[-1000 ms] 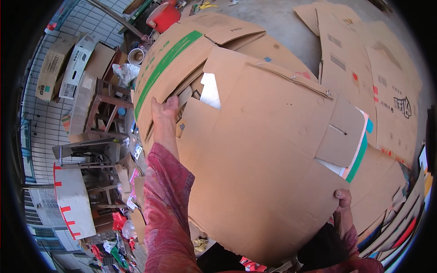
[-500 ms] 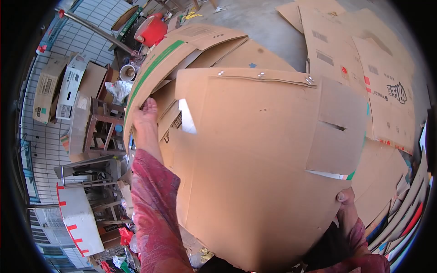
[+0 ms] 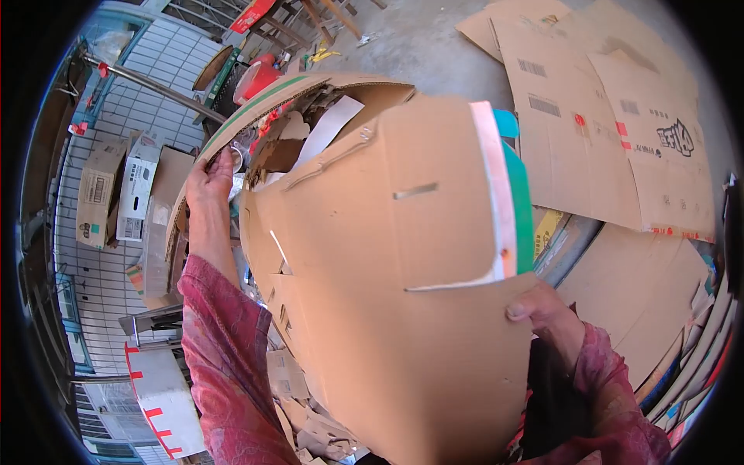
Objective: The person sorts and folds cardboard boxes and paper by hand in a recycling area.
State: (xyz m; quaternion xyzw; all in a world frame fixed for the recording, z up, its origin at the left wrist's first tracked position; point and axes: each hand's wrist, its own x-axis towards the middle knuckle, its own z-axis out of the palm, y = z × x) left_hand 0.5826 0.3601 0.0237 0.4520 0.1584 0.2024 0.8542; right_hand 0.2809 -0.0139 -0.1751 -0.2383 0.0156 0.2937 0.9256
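A large flattened brown cardboard sheet fills the middle of the view, with slots, a stapled edge and a raised flap showing white and green on its right. My right hand grips this sheet at its right edge, thumb on top. At the upper left, my left hand is closed on the edge of another cardboard piece with a green stripe, which bows upward. Between the two pieces a gap shows paper scraps and a white strip.
Flattened cartons lie on the concrete floor at right. More sheets stand on edge at lower right. At left are boxes, a white board with red tape and a tiled wall. A red container sits behind; scraps lie below.
My left hand has moved left and lifted the striped cardboard away, opening a gap over scraps. The big sheet has tilted and shifted left with my right hand.
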